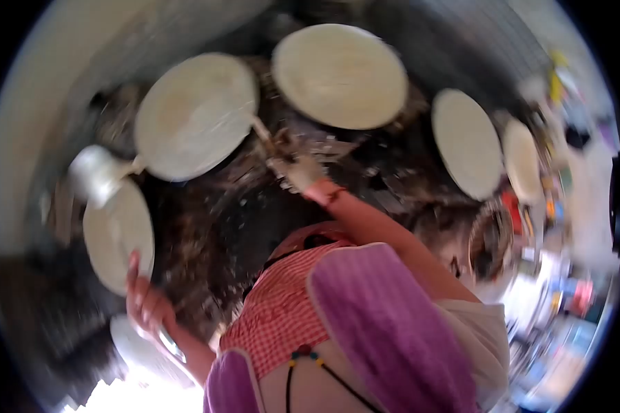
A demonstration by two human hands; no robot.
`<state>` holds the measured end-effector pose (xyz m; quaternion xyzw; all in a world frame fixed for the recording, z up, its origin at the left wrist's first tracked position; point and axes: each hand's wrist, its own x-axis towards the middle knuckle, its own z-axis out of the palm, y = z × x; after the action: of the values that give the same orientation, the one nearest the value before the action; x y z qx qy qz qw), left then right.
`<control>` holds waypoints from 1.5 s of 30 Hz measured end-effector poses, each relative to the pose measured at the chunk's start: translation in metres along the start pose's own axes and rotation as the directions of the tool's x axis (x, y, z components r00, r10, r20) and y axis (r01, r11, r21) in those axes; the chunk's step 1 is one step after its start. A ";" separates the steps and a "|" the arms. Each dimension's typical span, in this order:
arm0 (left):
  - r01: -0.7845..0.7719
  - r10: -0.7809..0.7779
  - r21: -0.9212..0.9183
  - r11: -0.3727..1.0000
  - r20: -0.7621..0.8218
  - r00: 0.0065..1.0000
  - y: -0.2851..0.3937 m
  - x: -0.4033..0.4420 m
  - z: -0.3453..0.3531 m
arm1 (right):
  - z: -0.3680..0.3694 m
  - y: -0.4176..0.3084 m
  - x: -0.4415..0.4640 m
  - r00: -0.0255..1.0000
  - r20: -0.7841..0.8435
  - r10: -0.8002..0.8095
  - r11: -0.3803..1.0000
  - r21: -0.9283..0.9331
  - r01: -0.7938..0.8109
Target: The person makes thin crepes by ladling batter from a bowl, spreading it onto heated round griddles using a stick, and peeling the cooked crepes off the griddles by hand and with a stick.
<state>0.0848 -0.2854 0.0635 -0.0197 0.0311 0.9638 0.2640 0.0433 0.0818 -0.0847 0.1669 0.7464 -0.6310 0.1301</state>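
Pale disc (196,117), right hand (300,172) outstretched nearby, left hand (148,303) pointing

Your right hand (300,172) is at a thin, light-coloured stick (263,134) that reaches the edge of a large pale round pan (196,117), though blur hides the grip. Your left hand (148,306) is up with one finger extended, overlapping the lower edge of a smaller pale pan (119,230), touching or not you cannot tell. A blurred silvery pot (95,173) sits by both pans, with another wide pan (339,76) on the right.
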 end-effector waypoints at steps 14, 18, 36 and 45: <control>0.714 -0.727 -0.161 0.681 -0.259 0.636 -0.115 0.146 -0.027 | -0.079 0.082 -0.200 0.814 -0.547 0.195 0.932 0.361 0.020; 0.710 -0.758 -0.266 0.653 -0.237 0.608 -0.137 0.150 -0.022 | -0.140 0.134 -0.199 0.757 -0.617 0.215 0.910 0.408 0.074; 0.259 -0.337 -0.258 0.931 -0.334 0.880 -0.145 0.107 0.003 | -0.368 0.075 0.053 0.538 -0.827 0.162 0.977 0.060 -0.203; 0.134 -0.214 -0.257 0.957 -0.314 0.925 -0.101 0.125 0.007 | -0.397 0.019 0.124 0.571 -0.757 0.317 0.929 0.129 -0.346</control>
<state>0.0286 -0.1343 0.0584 -0.2180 -0.0380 0.9156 0.3357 -0.0552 0.4863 -0.0842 0.5527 0.6957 -0.4517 -0.0802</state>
